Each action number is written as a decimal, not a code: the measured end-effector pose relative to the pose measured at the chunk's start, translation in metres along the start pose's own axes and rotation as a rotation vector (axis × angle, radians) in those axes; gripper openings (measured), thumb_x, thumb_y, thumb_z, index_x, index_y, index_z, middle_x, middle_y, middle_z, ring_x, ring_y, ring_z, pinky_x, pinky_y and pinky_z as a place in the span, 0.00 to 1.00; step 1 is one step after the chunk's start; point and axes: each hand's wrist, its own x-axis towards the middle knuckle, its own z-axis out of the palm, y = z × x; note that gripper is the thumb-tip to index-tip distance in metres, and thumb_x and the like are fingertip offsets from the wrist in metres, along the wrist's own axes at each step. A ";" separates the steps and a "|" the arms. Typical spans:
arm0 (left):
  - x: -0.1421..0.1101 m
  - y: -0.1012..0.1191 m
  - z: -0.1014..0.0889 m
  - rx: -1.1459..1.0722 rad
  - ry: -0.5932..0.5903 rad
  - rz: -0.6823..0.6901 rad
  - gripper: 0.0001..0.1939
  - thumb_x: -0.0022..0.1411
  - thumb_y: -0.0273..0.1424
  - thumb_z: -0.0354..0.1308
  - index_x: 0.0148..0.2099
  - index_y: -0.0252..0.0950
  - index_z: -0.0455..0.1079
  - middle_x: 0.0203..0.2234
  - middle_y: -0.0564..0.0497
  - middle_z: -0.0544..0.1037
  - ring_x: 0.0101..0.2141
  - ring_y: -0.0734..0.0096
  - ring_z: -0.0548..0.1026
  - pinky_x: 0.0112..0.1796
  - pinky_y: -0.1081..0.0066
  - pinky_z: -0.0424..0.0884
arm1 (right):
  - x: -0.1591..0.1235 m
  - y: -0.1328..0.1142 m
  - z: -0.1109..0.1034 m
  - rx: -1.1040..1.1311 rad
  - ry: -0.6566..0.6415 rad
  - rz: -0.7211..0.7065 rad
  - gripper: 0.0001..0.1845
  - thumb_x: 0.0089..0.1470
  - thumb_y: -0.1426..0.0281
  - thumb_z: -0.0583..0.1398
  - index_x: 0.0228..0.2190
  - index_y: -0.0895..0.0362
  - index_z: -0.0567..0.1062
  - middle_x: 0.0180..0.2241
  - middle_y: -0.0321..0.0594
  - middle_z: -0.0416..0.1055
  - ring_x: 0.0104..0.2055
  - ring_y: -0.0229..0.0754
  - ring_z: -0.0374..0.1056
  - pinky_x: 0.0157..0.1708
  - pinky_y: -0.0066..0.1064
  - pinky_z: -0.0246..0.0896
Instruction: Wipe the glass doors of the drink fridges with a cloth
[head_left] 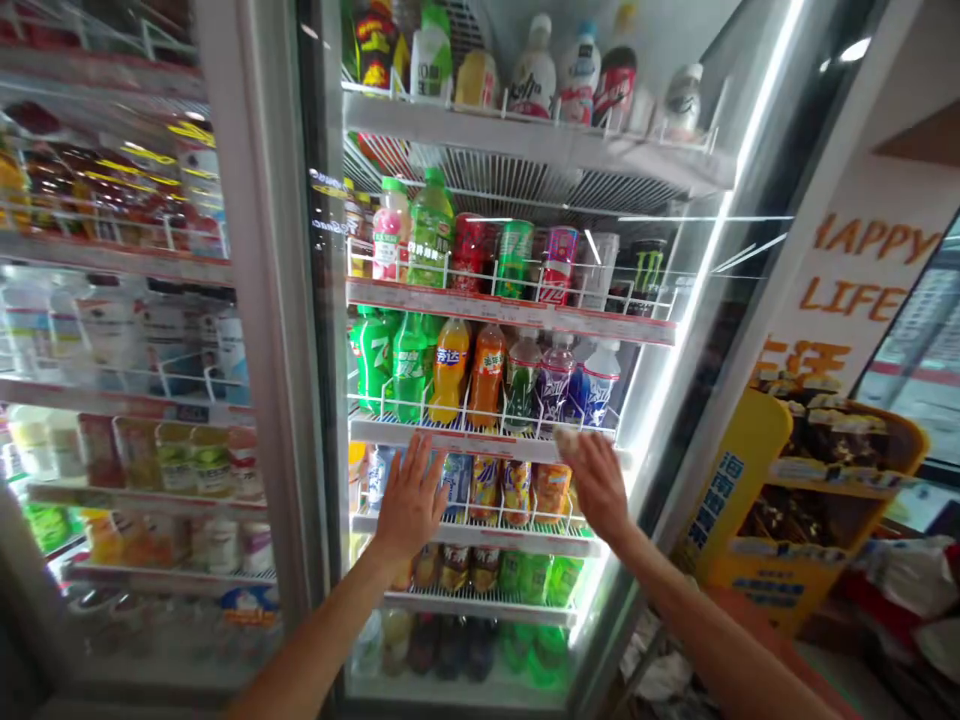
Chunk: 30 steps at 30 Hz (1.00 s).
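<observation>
I face an open drinks fridge with several wire shelves. My left hand (pixel 411 497) is stretched out flat, fingers apart, in front of the shelf of small cans (pixel 487 487). My right hand (pixel 595 480) reaches to the right end of the same shelf edge (pixel 480 445), fingers extended and slightly blurred, holding nothing I can see. Just above my hands stand orange soda bottles (pixel 470 372), green soda bottles (pixel 391 362) and clear bottles with purple labels (pixel 574 380).
A closed glass door (pixel 135 350) on the left shows more stocked shelves behind reflections. Higher shelves (pixel 525 140) hold cans and bottles. To the right stands a yellow cardboard display stand (pixel 795 500) with dark packets. A wall sign (pixel 862 270) has orange letters.
</observation>
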 end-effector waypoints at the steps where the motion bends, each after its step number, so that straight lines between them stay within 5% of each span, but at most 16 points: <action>1: 0.000 0.005 0.001 0.000 -0.011 -0.002 0.32 0.61 0.30 0.49 0.65 0.38 0.44 0.63 0.41 0.47 0.62 0.55 0.44 0.58 0.49 0.51 | -0.016 -0.011 -0.002 0.029 -0.072 -0.104 0.21 0.53 0.76 0.51 0.45 0.46 0.72 0.52 0.37 0.66 0.60 0.43 0.55 0.55 0.43 0.60; 4: 0.002 0.016 0.004 0.005 -0.029 -0.051 0.29 0.61 0.31 0.49 0.64 0.38 0.48 0.63 0.42 0.46 0.63 0.54 0.42 0.57 0.49 0.53 | -0.020 -0.003 -0.010 0.012 -0.084 -0.145 0.25 0.53 0.77 0.50 0.46 0.38 0.69 0.52 0.30 0.67 0.57 0.37 0.60 0.55 0.38 0.59; 8: 0.002 0.019 0.001 0.022 -0.056 -0.095 0.26 0.61 0.31 0.48 0.62 0.37 0.53 0.63 0.43 0.48 0.63 0.55 0.43 0.58 0.51 0.51 | 0.027 0.066 -0.019 -0.085 0.151 0.154 0.28 0.52 0.76 0.50 0.55 0.49 0.62 0.62 0.44 0.50 0.64 0.49 0.44 0.59 0.56 0.44; 11: -0.005 0.020 -0.003 0.070 -0.113 -0.113 0.25 0.62 0.31 0.47 0.61 0.37 0.55 0.62 0.43 0.50 0.62 0.56 0.45 0.58 0.51 0.51 | 0.004 0.080 -0.018 -0.067 0.180 0.214 0.29 0.51 0.76 0.50 0.54 0.46 0.63 0.62 0.42 0.49 0.64 0.50 0.46 0.59 0.52 0.47; 14: -0.013 0.020 -0.009 0.118 -0.189 -0.104 0.25 0.62 0.30 0.46 0.61 0.36 0.54 0.62 0.44 0.52 0.62 0.57 0.47 0.58 0.51 0.52 | -0.057 0.044 -0.011 0.045 -0.027 0.041 0.29 0.51 0.79 0.51 0.51 0.42 0.66 0.58 0.38 0.59 0.62 0.46 0.51 0.58 0.46 0.54; 16: -0.016 0.019 -0.013 0.149 -0.235 -0.093 0.26 0.61 0.29 0.46 0.62 0.35 0.54 0.62 0.44 0.52 0.62 0.57 0.47 0.58 0.52 0.53 | -0.073 0.018 -0.002 0.092 -0.145 -0.083 0.27 0.51 0.79 0.52 0.49 0.43 0.68 0.54 0.37 0.64 0.61 0.45 0.53 0.58 0.46 0.54; 18: -0.016 0.019 -0.017 0.180 -0.269 -0.089 0.26 0.61 0.28 0.46 0.61 0.35 0.54 0.62 0.45 0.51 0.62 0.57 0.48 0.58 0.52 0.53 | -0.044 0.001 0.008 0.117 -0.141 -0.145 0.26 0.52 0.79 0.52 0.49 0.44 0.68 0.55 0.37 0.64 0.62 0.44 0.51 0.60 0.47 0.51; 20: -0.014 0.019 -0.021 0.200 -0.294 -0.085 0.26 0.61 0.28 0.46 0.61 0.34 0.54 0.62 0.45 0.51 0.62 0.57 0.49 0.58 0.52 0.53 | 0.019 -0.006 0.018 0.137 -0.029 -0.130 0.26 0.53 0.77 0.52 0.52 0.46 0.65 0.58 0.38 0.59 0.64 0.45 0.46 0.60 0.49 0.47; 24: -0.014 0.013 -0.030 0.203 -0.316 -0.060 0.25 0.61 0.30 0.46 0.61 0.34 0.54 0.62 0.45 0.51 0.62 0.59 0.48 0.58 0.53 0.52 | 0.124 -0.028 0.038 0.168 0.166 0.055 0.27 0.54 0.77 0.52 0.55 0.48 0.62 0.62 0.39 0.50 0.65 0.47 0.41 0.61 0.51 0.41; 26: -0.019 0.003 -0.037 0.203 -0.296 -0.053 0.25 0.62 0.30 0.46 0.61 0.33 0.54 0.62 0.44 0.51 0.62 0.60 0.47 0.59 0.53 0.52 | 0.120 -0.057 0.046 0.205 0.072 -0.030 0.28 0.54 0.78 0.51 0.56 0.50 0.60 0.63 0.40 0.49 0.66 0.47 0.39 0.62 0.50 0.41; 30: -0.031 -0.043 -0.062 0.201 -0.242 -0.044 0.24 0.62 0.29 0.45 0.61 0.33 0.54 0.62 0.42 0.53 0.62 0.60 0.48 0.58 0.53 0.55 | 0.056 -0.123 0.061 0.265 -0.197 -0.437 0.32 0.51 0.80 0.51 0.58 0.55 0.57 0.61 0.39 0.53 0.65 0.44 0.42 0.62 0.46 0.45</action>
